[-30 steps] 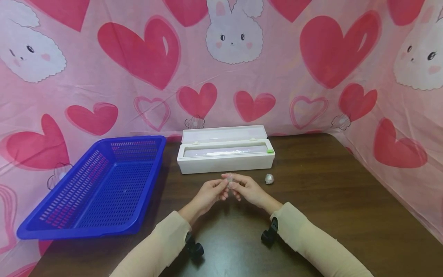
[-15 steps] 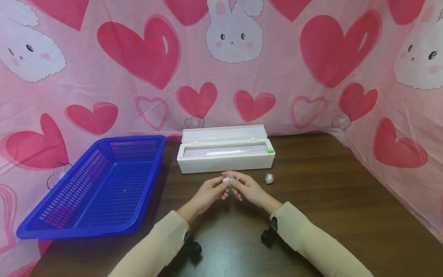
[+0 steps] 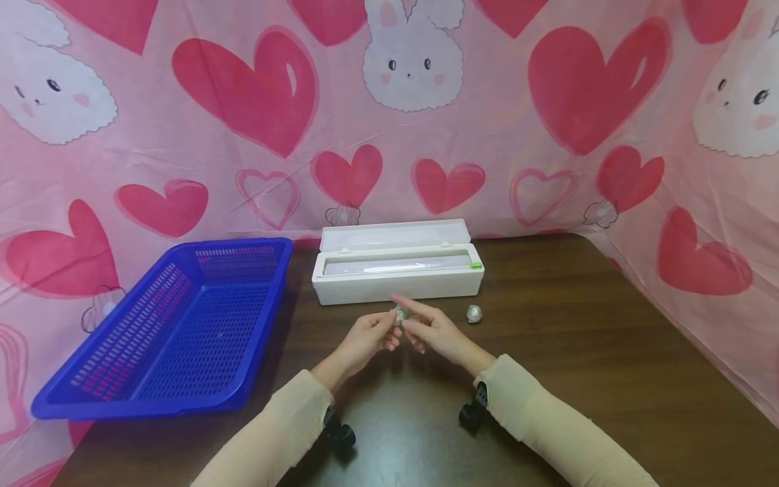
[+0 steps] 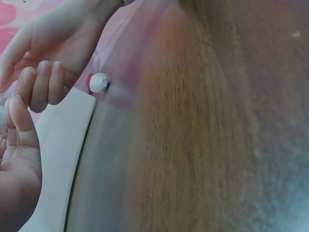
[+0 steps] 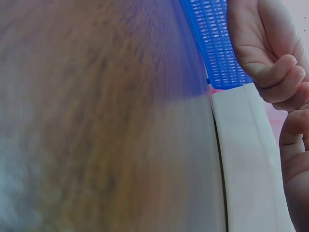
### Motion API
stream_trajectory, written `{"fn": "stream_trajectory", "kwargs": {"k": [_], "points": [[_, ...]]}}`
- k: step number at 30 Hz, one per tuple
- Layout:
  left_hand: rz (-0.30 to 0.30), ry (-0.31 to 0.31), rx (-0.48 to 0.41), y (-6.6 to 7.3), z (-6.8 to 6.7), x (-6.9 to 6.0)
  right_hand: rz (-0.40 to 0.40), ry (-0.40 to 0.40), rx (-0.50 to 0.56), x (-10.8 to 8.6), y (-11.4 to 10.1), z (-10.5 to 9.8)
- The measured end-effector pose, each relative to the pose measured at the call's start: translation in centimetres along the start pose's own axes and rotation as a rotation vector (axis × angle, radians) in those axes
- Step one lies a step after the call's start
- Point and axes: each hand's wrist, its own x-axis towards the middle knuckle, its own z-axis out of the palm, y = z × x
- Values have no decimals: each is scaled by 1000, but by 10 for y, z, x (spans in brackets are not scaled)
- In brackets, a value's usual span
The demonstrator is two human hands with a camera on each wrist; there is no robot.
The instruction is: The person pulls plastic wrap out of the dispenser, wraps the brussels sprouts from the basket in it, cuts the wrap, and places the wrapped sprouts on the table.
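Both hands meet in front of a white box, around a small, shiny ball-like bundle (image 3: 399, 315) that looks wrapped in clear film. My left hand (image 3: 367, 335) pinches it from the left between thumb and fingers. On the other side my right hand (image 3: 437, 330) holds it with the thumb, its index finger stretched out across the top. Fingers cover much of the bundle, so what is inside cannot be told. Another silvery wrapped ball (image 3: 474, 314) lies on the table just right of the right hand; in the left wrist view this ball (image 4: 99, 83) shows past the fingers.
Behind the hands stands the long white film-dispenser-like box (image 3: 398, 289), its lid (image 3: 395, 235) raised and a green slider (image 3: 475, 266) at its right end. A blue perforated basket (image 3: 243, 368) sits at the left of the brown wooden table (image 3: 584, 352). Pink heart-patterned cloth (image 3: 499, 122) hangs behind.
The film around the bundle stood up between the fingertips and is now pressed down closer. My right index finger has straightened out over it. Basket, box and loose ball stay put.
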Motion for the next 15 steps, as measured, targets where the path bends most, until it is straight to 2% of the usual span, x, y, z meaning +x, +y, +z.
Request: {"fn": "stream_trajectory", "kwargs": {"k": [5, 12, 15], "points": [[-9, 5, 0, 1, 1, 0, 39, 11, -10, 1, 1, -2], [6, 0, 13, 0, 3, 1, 164, 75, -15, 3, 0, -4], [19, 3, 5, 1, 4, 0, 136, 91, -71, 2, 0, -3]]}}
